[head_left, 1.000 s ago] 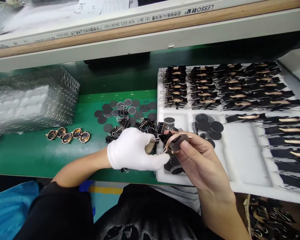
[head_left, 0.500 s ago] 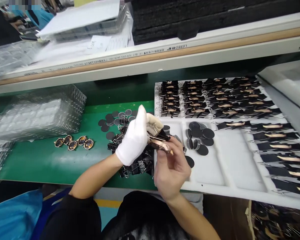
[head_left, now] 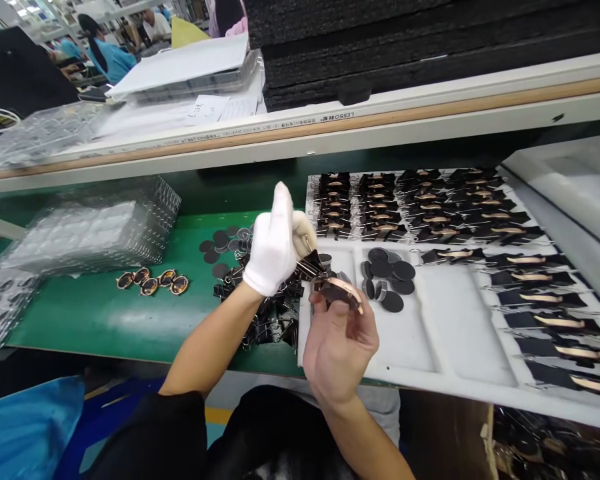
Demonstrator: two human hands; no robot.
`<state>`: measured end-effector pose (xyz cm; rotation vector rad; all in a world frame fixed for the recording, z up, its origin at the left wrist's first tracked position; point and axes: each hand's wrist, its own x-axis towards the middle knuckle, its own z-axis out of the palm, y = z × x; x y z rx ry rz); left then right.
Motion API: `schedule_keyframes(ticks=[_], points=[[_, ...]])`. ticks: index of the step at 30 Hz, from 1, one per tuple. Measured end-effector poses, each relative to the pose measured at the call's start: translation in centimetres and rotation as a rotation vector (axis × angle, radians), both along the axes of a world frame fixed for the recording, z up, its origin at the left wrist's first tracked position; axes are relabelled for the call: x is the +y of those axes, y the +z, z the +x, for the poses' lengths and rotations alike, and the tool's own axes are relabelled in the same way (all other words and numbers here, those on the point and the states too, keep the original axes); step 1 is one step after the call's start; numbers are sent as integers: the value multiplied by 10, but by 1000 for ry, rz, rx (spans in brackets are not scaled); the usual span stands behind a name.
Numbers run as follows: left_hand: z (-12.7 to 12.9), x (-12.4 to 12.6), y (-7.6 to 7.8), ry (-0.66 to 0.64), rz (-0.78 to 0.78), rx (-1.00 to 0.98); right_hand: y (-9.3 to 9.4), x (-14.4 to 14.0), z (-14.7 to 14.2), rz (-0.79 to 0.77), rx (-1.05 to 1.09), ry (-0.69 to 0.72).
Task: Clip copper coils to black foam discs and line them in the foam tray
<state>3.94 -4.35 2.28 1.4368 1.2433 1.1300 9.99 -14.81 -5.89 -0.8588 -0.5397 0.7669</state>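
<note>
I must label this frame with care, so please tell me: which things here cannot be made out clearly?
- Head view: the black binder clip is mostly hidden by the white-gloved left hand.
- The rose-gold rimmed round piece in the bare right hand shows edge-on; its face is unseen.
- Rows of black clipped pieces in the white foam tray are cut off by the right edge.
- Printing on the white shelf rail is too small.

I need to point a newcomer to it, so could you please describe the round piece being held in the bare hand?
Start at the white foam tray. Above its near-left corner, the bare right hand pinches a dark round disc with a rose-gold rim. Unlike the plain grey discs in the tray, it is rimmed.
</note>
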Motion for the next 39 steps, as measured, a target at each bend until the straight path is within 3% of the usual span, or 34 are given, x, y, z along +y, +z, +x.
schedule_keyframes(ticks=[6, 12, 19, 28, 36, 39], points=[[8, 12, -9, 116, 40, 5, -2, 15, 3, -75, 164, 47], [12, 16, -17, 195, 41, -2, -6, 22, -4, -40, 60, -44], [13, 11, -22, 238, 45, 25, -2, 20, -11, -7, 79, -37], [9, 11, -34, 347, 87, -280, -8, 29, -27, -15, -85, -224], [5, 7, -38, 323, 13, -300, -7, 31, -39, 12, 40, -130], [-4, -2, -33, 200, -47, -239, -6, 28, -27, 32, 36, -122]])
